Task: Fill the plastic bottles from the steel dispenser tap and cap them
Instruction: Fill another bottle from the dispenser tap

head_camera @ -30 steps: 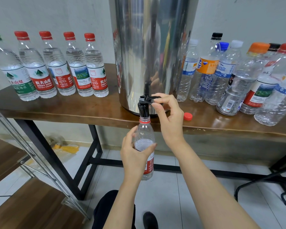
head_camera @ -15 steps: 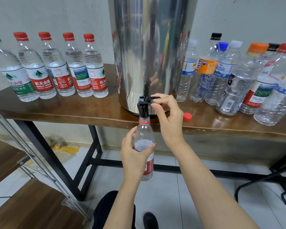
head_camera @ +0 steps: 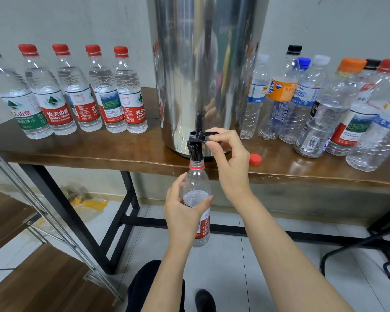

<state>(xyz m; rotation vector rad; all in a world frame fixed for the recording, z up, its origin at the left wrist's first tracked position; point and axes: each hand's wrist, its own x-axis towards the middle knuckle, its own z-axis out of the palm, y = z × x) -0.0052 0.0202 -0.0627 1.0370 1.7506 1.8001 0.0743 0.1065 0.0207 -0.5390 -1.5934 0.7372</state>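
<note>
A tall steel dispenser [head_camera: 203, 70] stands on the brown table [head_camera: 99, 152]. Its black tap [head_camera: 195, 146] hangs over the table's front edge. My left hand [head_camera: 185, 212] grips an uncapped clear bottle [head_camera: 197, 183] with a red label, its mouth right under the tap spout. Water shows in the bottle up to about its shoulder. My right hand [head_camera: 229, 158] pinches the tap's black lever between thumb and forefinger. A loose red cap [head_camera: 255, 159] lies on the table just right of my right hand.
Several capped, water-filled bottles [head_camera: 77, 93] stand in a row left of the dispenser. Several empty capped bottles [head_camera: 324, 109] of mixed brands crowd the right side. A metal-framed wooden shelf [head_camera: 32, 255] is at lower left. Black table legs and tiled floor lie below.
The hands, tap and bottle stay in place. The water level in the held bottle looks about the same.
</note>
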